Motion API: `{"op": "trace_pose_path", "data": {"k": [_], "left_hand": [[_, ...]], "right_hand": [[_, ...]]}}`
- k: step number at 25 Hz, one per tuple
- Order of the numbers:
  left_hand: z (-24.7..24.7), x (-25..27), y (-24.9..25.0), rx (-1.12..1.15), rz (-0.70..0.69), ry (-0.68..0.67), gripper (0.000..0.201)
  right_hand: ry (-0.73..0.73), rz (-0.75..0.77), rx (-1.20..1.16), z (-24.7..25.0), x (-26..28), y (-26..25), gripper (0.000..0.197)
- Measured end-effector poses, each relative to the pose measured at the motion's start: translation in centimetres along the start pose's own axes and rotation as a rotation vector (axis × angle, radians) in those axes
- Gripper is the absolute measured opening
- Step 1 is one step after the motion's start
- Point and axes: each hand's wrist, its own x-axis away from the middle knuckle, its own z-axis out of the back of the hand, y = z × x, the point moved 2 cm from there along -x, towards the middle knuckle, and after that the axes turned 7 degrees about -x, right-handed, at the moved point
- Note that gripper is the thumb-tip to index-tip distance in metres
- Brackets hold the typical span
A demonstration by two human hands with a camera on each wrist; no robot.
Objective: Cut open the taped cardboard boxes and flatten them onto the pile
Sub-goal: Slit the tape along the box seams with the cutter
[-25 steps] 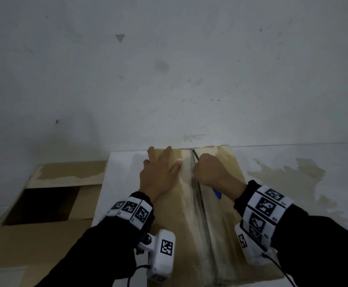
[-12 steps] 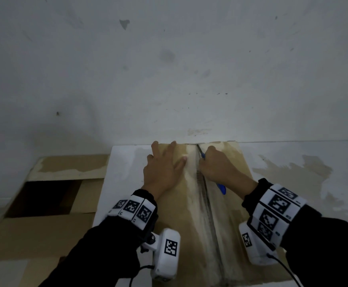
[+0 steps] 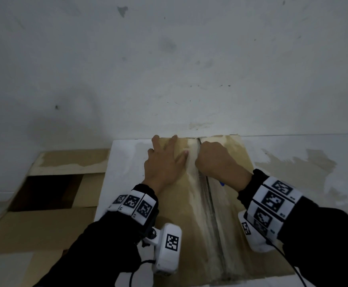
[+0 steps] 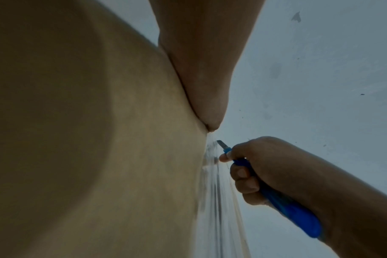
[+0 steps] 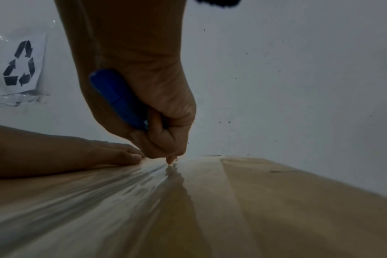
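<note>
Moved since the earlier frames: both hands sit further up the box top, the right hand [image 3: 215,160] now at the far end of the taped seam, close to the wall [image 3: 169,59]; the left hand [image 3: 164,162] has advanced alongside it.

Item 1. Cardboard box [image 3: 237,214], brown, closed, top face up, far edge against the wall. Clear tape [image 5: 144,174] runs lengthwise down the centre seam, wrinkled and glossy. Contents not visible.

Item 2. Left hand, flat on the box top just left of the seam, fingers straight and spread, pressing down. Holds nothing.

Item 3. Right hand, fingers curled tight round a blue-handled utility knife [image 4: 285,206]. Short blade extended, tip at the seam near the far edge of the box. Whether the blade is through the tape cannot be told.

Item 4. White sheet [image 3: 119,172], lying under the box and showing along its left side.

Item 5. Flattened cardboard [image 3: 40,228], left of the box, lower down; a dark rectangular gap lies between its panels.

Item 6. Paper recycling sign [image 5: 20,64], taped to the wall, left of the hands in the right wrist view.

Item 7. Black sleeves and white marker bands on both wrists.
</note>
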Motion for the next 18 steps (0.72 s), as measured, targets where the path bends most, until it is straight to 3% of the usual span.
{"op": "trace_pose_path", "data": {"k": [5, 18], "left_hand": [[0.1, 0.1, 0.0, 0.008, -0.004, 0.014, 0.062], [0.2, 0.0, 0.2, -0.008, 0.005, 0.019, 0.062]], "right_hand": [[0.003, -0.022, -0.022, 0.1, -0.2, -0.3, 0.032], [-0.188, -0.069, -0.144, 1.2, 1.2, -0.1, 0.026]]}}
